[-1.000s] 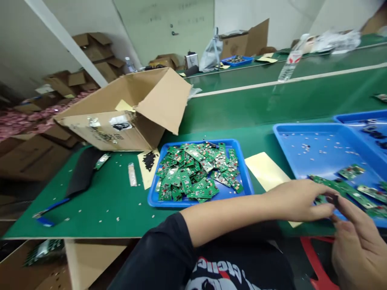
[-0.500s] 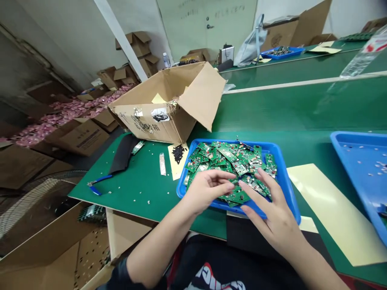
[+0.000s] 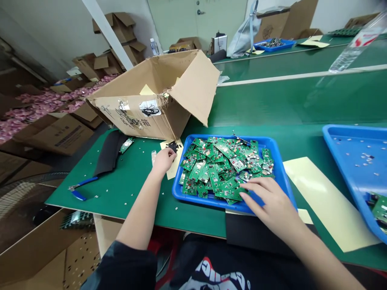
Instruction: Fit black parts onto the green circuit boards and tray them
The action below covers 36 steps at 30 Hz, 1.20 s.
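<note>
My left hand [image 3: 165, 161] reaches to a small heap of black parts [image 3: 172, 146] on a yellow sheet [image 3: 171, 173]. Its fingers are curled together at the edge of the heap; whatever is between the fingertips is hidden. A blue tray [image 3: 193, 197] in front of me is piled with green circuit boards [image 3: 217, 161]. Over the tray's front right part is my right hand [image 3: 269, 201], fingers apart. Its index finger and thumb are at the right end of one circuit board [image 3: 228, 191] lying on the pile, seemingly touching it.
Blue-handled cutters [image 3: 80, 189] and black foam strips [image 3: 107, 155] lie at left. Behind stands an open cardboard box [image 3: 163, 121]. To the right are a long yellow sheet [image 3: 326, 205] and a second blue tray [image 3: 347, 161] with small scraps. Black sheet [image 3: 260, 229] sits at the table's front edge.
My left hand has left the space above the tray and moved left to the black parts. My right hand has lowered slightly toward the board pile. The view has shifted a little.
</note>
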Each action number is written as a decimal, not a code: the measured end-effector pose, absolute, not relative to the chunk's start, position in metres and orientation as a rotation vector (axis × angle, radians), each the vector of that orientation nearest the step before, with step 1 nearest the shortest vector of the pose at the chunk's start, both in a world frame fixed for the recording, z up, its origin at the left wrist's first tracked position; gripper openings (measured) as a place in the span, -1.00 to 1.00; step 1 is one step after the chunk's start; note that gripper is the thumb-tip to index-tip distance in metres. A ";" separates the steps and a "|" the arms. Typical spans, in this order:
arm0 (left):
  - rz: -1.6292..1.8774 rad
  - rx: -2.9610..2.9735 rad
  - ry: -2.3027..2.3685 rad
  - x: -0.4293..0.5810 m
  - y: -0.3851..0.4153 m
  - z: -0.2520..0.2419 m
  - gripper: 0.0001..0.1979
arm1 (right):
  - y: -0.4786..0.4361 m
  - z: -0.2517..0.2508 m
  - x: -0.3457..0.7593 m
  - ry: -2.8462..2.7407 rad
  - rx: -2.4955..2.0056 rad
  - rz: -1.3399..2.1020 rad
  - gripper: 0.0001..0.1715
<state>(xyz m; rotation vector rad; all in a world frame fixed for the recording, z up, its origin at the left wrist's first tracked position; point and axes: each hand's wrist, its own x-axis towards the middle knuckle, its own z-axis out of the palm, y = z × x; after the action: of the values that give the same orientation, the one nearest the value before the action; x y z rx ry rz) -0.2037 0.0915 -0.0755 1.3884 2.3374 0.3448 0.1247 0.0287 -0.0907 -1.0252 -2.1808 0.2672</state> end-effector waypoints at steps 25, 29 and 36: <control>0.585 2.295 1.731 -0.055 -0.072 -0.091 -0.72 | -0.055 -0.135 0.117 -2.271 -1.098 0.103 -0.62; 0.462 2.397 1.743 -0.058 -0.072 -0.096 -0.52 | -0.064 -0.136 0.119 -2.246 -1.101 0.100 -0.62; 0.303 2.377 1.690 -0.059 -0.069 -0.096 -0.42 | -0.069 -0.128 0.128 -2.263 -1.072 0.161 -0.71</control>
<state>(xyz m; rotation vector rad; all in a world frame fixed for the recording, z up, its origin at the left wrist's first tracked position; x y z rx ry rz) -0.0591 -0.0688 -0.0960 2.3772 1.6896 0.3027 0.1276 -0.0689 -0.1283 -1.0720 -2.2627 0.1612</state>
